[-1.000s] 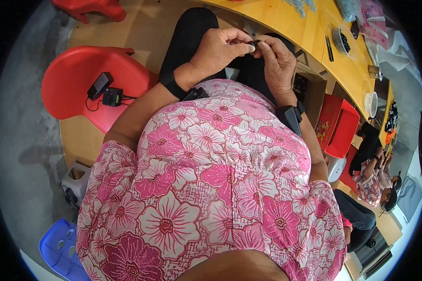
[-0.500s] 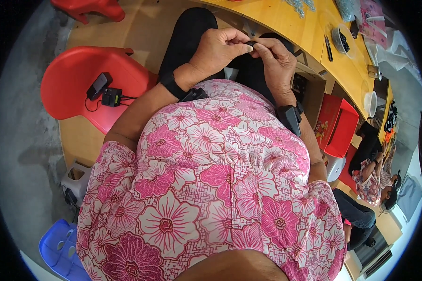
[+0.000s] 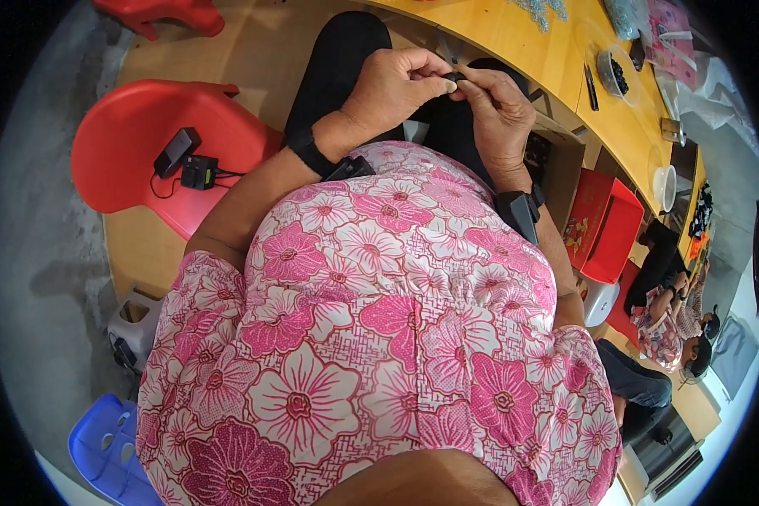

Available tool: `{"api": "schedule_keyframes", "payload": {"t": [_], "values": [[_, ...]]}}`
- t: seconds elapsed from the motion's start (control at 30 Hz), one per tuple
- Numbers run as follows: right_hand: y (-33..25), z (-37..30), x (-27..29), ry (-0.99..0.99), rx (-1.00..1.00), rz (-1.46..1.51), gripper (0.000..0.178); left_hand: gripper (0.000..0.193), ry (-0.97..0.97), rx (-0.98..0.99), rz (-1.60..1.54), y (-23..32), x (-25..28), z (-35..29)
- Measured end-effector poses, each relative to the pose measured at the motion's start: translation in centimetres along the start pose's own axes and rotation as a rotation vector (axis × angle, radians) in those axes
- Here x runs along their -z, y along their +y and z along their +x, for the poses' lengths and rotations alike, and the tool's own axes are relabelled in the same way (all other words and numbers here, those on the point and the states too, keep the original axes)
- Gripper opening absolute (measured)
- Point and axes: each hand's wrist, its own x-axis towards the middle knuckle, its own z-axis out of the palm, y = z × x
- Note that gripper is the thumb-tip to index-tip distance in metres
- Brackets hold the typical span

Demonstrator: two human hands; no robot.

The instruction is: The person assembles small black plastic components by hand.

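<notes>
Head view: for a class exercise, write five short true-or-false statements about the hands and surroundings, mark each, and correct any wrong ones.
1. The left hand and right hand meet at a small dark piece. True.
2. A cup stands on the nearest red chair. False: black devices lie on that red chair.
3. A slim black tool lies near a bowl. True.
4. Only the right wrist wears a black band. False: both do.
5. The top is floral. True.

Pink-and-white floral top, black piece, red chair, yellow table
</notes>
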Motion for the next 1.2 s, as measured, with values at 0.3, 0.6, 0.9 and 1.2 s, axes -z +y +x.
{"api": "schedule_keyframes", "payload": {"t": [0.3,0.6,0.9,1.2], "values": [[-0.5,0.1,0.2,-0.019,-0.301,0.262,0.011,0.017,-0.042,0.009,0.076,0.4,0.4,-0.3],[0.1,0.6,1.8,-0.147,-0.558,0.483,0.011,0.017,-0.101,-0.01,0.064,0.0,0.6,-0.2],[-0.3,0.4,1.4,-0.172,-0.17,0.186,0.011,0.017,-0.105,0.001,0.06,0.1,0.6,-0.3],[-0.6,1.4,2.4,-0.336,-0.099,-0.027,0.012,0.018,-0.192,0.07,0.081,0.0,0.9,-0.1]]}}
